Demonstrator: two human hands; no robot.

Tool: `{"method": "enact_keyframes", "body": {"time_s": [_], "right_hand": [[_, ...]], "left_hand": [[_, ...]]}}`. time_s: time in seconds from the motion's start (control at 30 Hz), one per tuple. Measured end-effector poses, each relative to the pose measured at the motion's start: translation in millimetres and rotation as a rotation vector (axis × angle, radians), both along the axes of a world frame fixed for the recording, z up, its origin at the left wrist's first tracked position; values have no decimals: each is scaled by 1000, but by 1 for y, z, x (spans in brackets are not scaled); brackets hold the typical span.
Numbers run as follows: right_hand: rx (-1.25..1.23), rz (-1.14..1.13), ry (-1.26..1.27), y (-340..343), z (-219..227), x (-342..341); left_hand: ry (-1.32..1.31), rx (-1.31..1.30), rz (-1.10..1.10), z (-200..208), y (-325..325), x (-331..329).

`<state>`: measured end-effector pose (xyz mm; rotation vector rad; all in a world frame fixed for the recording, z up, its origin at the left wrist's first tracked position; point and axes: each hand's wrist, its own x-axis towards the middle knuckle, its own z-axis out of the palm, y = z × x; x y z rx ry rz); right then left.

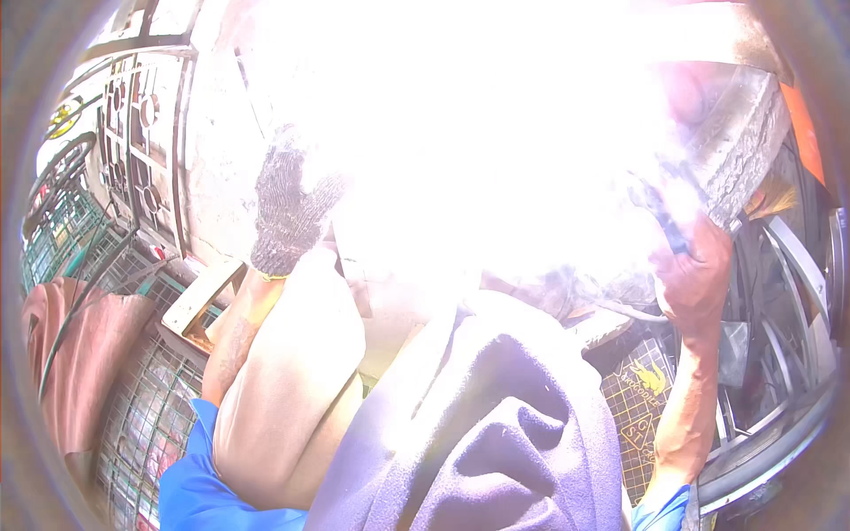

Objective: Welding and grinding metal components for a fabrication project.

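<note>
White glare fills the upper middle and hides whatever lies between my hands. My left hand, in a dark knitted glove, is raised at the glare's left edge. Its thumb stands apart from the fingers, whose tips fade into the light, and I make out nothing in it. On the right, my bare right hand is closed round the dark handle of what looks like a welding electrode holder. The holder's far end is lost in the brightness. A purple cloth is draped over my lap, beside my beige-clad leg.
Wire mesh crates and a reddish-brown sheet are at left, near a metal grille. A wooden frame is by my left forearm. At right are a rough grey block, curved metal strips and a dark grid-patterned bag.
</note>
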<state>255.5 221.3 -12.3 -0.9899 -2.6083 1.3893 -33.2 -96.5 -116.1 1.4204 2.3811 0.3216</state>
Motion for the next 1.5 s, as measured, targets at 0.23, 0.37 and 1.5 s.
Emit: {"method": "enact_keyframes", "body": {"time_s": [0.23,0.37,1.5], "right_hand": [[27,-33,-73,1,4,-1],[54,-18,-81,-2,1,2],[20,-27,-76,-6,-2,2]], "left_hand": [[-355,263,214,24,28,11],[-330,223,193,23,32,11],[-369,319,141,29,37,13]]}}
